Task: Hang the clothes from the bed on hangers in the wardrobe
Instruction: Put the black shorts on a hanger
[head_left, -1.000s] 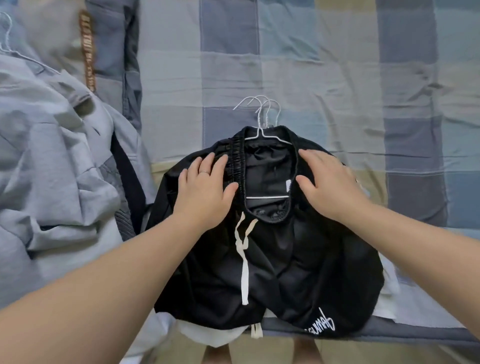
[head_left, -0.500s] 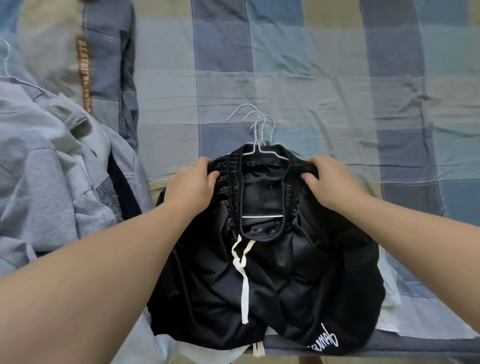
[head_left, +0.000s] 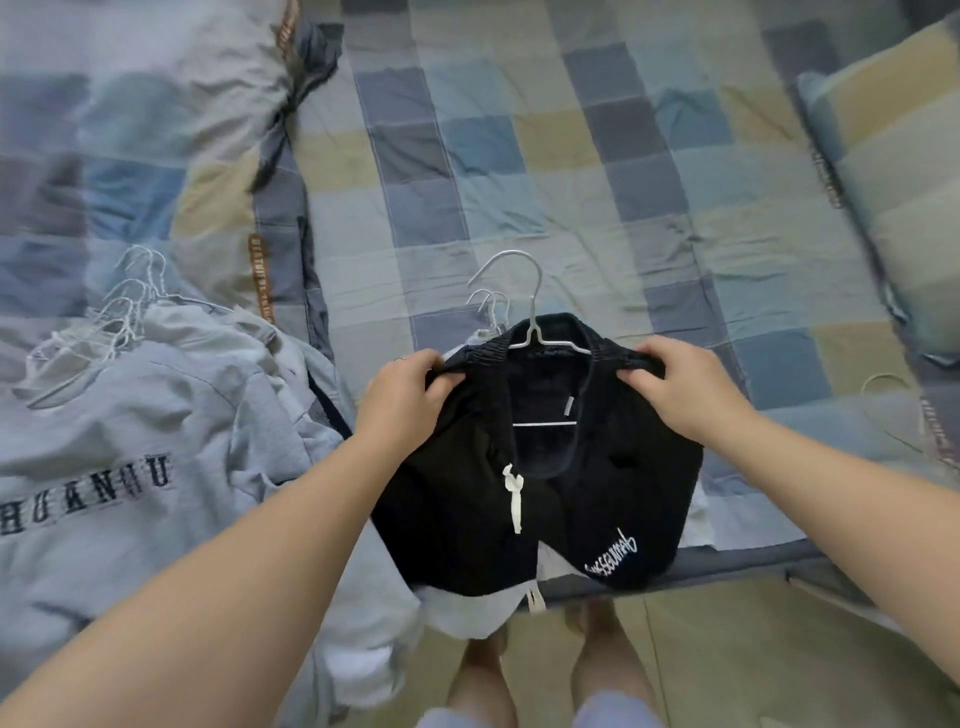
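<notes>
Black shorts (head_left: 613, 499) with a white drawstring and white script lettering hang on a silver wire hanger (head_left: 530, 332), lifted above the near edge of the bed. My left hand (head_left: 405, 395) grips the left end of the elastic waistband. At the right end of the waistband, my right hand (head_left: 685, 384) grips it too. The hanger's hook stands up above the waistband and its lower bar shows inside the opening. More wire hangers (head_left: 488, 306) lie on the bed just behind, over a white garment (head_left: 467, 608).
A grey sweatshirt with dark lettering (head_left: 130, 467) lies heaped at the left with several wire hangers (head_left: 104, 322) on it. The checked bedsheet (head_left: 571, 182) spreads beyond. A checked pillow (head_left: 893, 171) is at the right. Another hanger (head_left: 883, 384) lies near the right edge. My bare feet stand on the floor (head_left: 753, 665).
My hands have lifted the shorts and their hanger off the pile, gripping both waistband ends. The view has pulled back and up, showing more of the bed.
</notes>
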